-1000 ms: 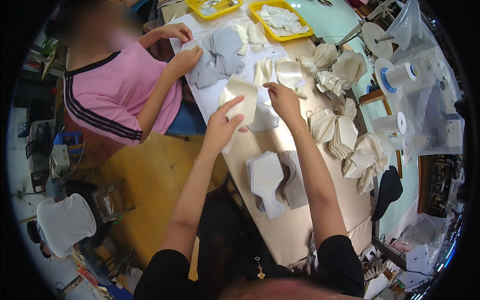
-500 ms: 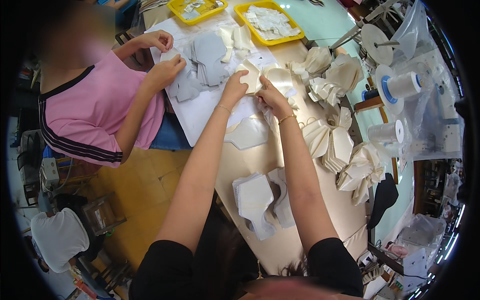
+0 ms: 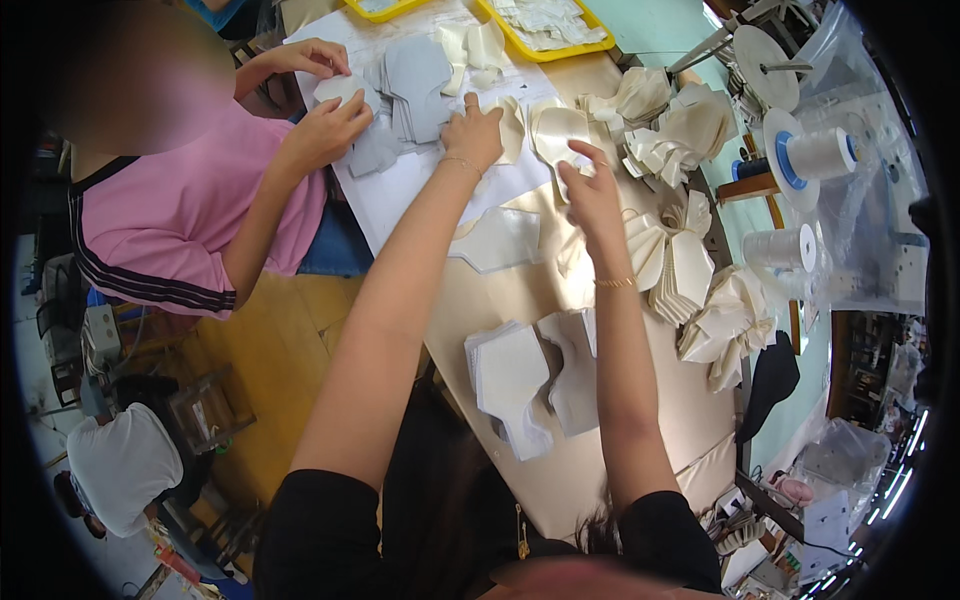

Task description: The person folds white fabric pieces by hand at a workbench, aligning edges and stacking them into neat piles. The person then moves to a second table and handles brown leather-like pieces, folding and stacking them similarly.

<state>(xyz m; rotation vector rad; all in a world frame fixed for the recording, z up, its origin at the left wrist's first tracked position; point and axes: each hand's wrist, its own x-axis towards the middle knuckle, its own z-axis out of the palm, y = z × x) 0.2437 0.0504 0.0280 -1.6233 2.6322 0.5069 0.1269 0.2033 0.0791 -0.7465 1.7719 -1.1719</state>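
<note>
A cream cut-out piece [image 3: 512, 130] is lying just beside the left hand [image 3: 474, 136], whose grip I cannot tell, while the right hand [image 3: 594, 200] is holding thumb and forefinger apart and, beyond, a yellow tray [image 3: 568, 53] is containing white pieces [image 3: 542, 20].

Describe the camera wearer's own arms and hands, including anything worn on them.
The left sleeve and right sleeve are short and black. The left hand and right hand are gloveless. A thin bracelet circles the left wrist, a gold-coloured bracelet the right.
</note>
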